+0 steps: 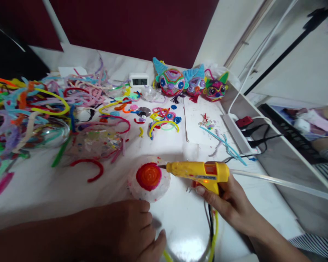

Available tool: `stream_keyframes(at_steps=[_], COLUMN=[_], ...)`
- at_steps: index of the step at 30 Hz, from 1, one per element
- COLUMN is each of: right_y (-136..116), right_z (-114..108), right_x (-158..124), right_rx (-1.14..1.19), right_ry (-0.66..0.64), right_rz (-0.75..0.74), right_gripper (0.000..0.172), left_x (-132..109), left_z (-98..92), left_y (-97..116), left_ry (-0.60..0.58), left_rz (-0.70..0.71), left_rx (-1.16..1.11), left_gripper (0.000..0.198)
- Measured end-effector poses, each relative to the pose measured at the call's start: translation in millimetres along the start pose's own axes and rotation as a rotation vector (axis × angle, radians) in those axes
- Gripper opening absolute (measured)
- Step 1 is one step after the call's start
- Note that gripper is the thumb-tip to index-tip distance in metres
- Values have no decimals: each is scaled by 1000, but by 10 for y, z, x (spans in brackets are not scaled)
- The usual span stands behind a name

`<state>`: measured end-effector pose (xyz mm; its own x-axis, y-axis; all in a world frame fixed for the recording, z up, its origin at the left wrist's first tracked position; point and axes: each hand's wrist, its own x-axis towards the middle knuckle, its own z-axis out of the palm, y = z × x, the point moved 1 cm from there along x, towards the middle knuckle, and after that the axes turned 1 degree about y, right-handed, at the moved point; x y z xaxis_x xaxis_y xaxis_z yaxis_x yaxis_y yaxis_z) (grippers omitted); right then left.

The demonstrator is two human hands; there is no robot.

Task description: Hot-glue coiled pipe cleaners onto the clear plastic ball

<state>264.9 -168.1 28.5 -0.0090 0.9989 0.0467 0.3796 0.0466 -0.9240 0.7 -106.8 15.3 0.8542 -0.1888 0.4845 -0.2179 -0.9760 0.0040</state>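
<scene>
My right hand [229, 203] is wrapped round the handle of a yellow hot glue gun [198, 170], with a clear glue stick [257, 177] sticking out of its back. The gun's nozzle touches or nearly touches the rim of a red and orange pipe cleaner spiral [149, 176] on a whitish, translucent dome [160, 193]. Just below the dome is my left hand [136, 229], its fingers curled and closed. From under its thumb comes a yellow pipe cleaner [168, 257]; the grip itself is partly hidden.
Loose pipe cleaners [43, 98] are heaped at left, around another glue-covered dome [95, 142]. Three decorated animal heads [172, 83] and a small digital clock [139, 80] stand at the back. A power strip [239, 134] with cables lies at right, near a white sheet [194, 125].
</scene>
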Motion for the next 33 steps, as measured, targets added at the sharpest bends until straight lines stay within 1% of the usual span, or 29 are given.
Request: stream_keyframes(at_steps=[2,4,8,14,16,18,21,23,25,27,29,31,33], right_y=[3,12,45,53,51,56,74,82,82,78,80,92,108], right_z=[5,9,15,19,13,9,10,18,25,28,24,13,4], right_x=[-1,-7,-23,-4,-8,-21,-34,-26,-11,-1,-9,-31,-54], right_rx=[-8,-10,-16,-19,-36,-58,-73,-86,-103,-115,-122,-133,-150], right_ry=[-1,8,37,19,13,14,24,26,22,22,20,23,21], right_rz=[1,0,11,23,23,19,1,-16,-40,-59,-62,-47,-26], right_gripper=[18,20,21,19,23,30,36,37,34,32,34,36,36], left_x=[-24,-31,-16,-48,-59,-60,-54,-55,-65,-79,-91,-95,-95], left_z=[49,70,55,78,89,83,32,-26,-92,-142,-157,-131,-79], left_y=[14,25,40,40,40,39,35,22,-11,-70,-147,-219,-266], left_ry=[8,-20,-51,-4,2,32,68,74,103,174,273,331,320], left_rz=[-7,-23,-24,-54,-68,-81,-116,-146,-193,-270,-375,-495,-616], left_rx=[68,112,141,145,144,131,90,66,54,62,90,113,94], left_gripper=[18,21,25,31,34,36,33,24,16,19,19,27,39])
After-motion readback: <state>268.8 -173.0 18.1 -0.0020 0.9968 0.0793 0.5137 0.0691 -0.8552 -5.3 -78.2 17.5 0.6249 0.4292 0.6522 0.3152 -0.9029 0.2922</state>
